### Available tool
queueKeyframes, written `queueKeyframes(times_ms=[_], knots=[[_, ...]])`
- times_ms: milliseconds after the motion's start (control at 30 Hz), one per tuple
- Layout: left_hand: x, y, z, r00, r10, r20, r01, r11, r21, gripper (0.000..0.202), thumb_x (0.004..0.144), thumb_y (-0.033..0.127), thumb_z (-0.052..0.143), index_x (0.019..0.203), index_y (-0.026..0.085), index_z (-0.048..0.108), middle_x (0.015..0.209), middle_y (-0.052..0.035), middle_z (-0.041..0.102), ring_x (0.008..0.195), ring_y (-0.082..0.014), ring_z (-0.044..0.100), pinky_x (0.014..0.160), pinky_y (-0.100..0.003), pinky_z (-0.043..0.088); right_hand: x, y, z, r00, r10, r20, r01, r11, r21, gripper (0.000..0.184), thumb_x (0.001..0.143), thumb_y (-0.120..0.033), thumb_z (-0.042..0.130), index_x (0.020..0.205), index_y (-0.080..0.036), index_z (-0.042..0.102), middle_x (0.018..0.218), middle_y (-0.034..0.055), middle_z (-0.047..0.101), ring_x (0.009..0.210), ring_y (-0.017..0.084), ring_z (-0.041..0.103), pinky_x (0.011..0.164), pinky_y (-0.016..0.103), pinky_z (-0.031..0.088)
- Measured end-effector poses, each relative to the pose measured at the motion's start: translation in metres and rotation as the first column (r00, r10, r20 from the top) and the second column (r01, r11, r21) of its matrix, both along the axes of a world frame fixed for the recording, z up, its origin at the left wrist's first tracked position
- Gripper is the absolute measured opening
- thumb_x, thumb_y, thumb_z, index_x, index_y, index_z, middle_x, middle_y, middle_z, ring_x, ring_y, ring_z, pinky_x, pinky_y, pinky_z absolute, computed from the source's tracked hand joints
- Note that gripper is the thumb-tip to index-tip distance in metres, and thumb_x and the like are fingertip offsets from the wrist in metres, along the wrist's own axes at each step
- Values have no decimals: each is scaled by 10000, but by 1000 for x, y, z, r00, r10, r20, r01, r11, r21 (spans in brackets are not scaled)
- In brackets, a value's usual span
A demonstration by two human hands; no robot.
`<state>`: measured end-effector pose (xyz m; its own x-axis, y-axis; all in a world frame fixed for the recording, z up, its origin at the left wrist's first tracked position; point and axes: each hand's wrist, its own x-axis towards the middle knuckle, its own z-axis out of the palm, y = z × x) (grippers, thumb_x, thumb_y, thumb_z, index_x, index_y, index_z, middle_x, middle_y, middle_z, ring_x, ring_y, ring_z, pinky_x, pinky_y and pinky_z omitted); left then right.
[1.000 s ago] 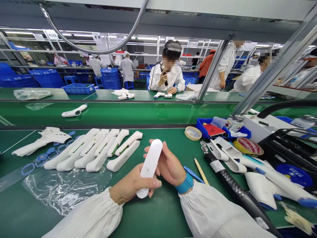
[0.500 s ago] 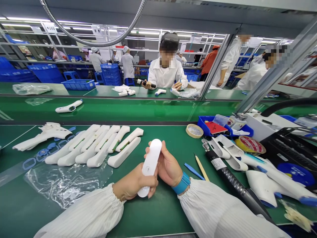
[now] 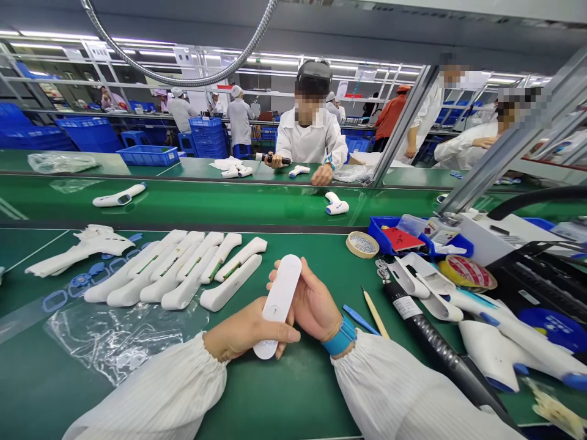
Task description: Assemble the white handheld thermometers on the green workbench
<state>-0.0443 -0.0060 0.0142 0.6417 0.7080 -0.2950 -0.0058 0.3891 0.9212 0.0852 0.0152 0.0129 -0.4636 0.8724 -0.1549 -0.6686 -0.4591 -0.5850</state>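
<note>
A long, rounded white thermometer casing (image 3: pixel 285 287) is held up above the green bench, tilted slightly to the right. My left hand (image 3: pixel 245 330) grips its lower part, the thumb lying across the front. Around the upper part, my right hand (image 3: pixel 316 302) is curled, with fingertips showing past the casing's left edge and the thumb at its right edge. A blue band (image 3: pixel 340 336) circles my right wrist. Left of my hands, several white casing halves (image 3: pixel 183 296) lie in a slanted row, some with green circuit boards inside.
Clear plastic bags (image 3: pixel 123 336) lie at the left. On the right are a blue pry tool (image 3: pixel 361 319), a pointed stick (image 3: pixel 376 313), a black electric screwdriver (image 3: pixel 428 336) and a tape roll (image 3: pixel 362 243). Beyond runs a green conveyor (image 3: pixel 229 201); a co-worker (image 3: pixel 309 137) sits opposite.
My left thumb has slid right across the casing. On the belt, the thermometer at left has moved left, and another white thermometer now lies near the co-worker's lowered hand.
</note>
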Motion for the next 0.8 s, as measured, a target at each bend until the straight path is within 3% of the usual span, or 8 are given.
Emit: queueKeyframes(times_ms=[133,267,367,567,800], knots=[[2,-2,3,998,-24,-61,24,1000,-5,235,645,258,704,708,146,507,550,35,565,491,-91,514,479,-203,405,3,6,2,998,-52,-23,52,998,33,482,789,-600,447,679,-161,610,708,27,643,658,146,589,671,283,442],[4,-7,5,993,-82,-88,82,997,-13,225,678,280,673,716,152,492,550,47,530,484,-88,487,451,-198,367,3,10,2,994,-48,-99,51,998,32,532,781,-619,438,502,-169,490,490,-36,473,458,91,447,512,239,390],[4,-8,8,992,-61,-113,64,998,19,266,664,272,691,806,159,497,617,49,538,544,-86,482,488,-195,360,6,10,6,990,-68,-127,74,996,43,563,801,-618,399,472,-167,469,461,-39,428,434,89,410,482,233,368],[6,-9,9,972,-19,-233,84,959,272,250,807,395,518,888,159,497,708,25,508,634,-101,437,584,-233,353,13,11,12,976,-130,-173,134,991,10,580,805,-621,380,457,-164,461,462,-36,416,444,85,395,476,220,366],[16,-14,0,922,92,-376,60,926,373,297,642,315,687,749,168,452,689,52,391,625,-94,312,549,-225,275,16,10,12,978,-42,-203,46,999,15,580,878,-518,291,449,-163,454,471,-27,410,441,89,390,443,211,364]])
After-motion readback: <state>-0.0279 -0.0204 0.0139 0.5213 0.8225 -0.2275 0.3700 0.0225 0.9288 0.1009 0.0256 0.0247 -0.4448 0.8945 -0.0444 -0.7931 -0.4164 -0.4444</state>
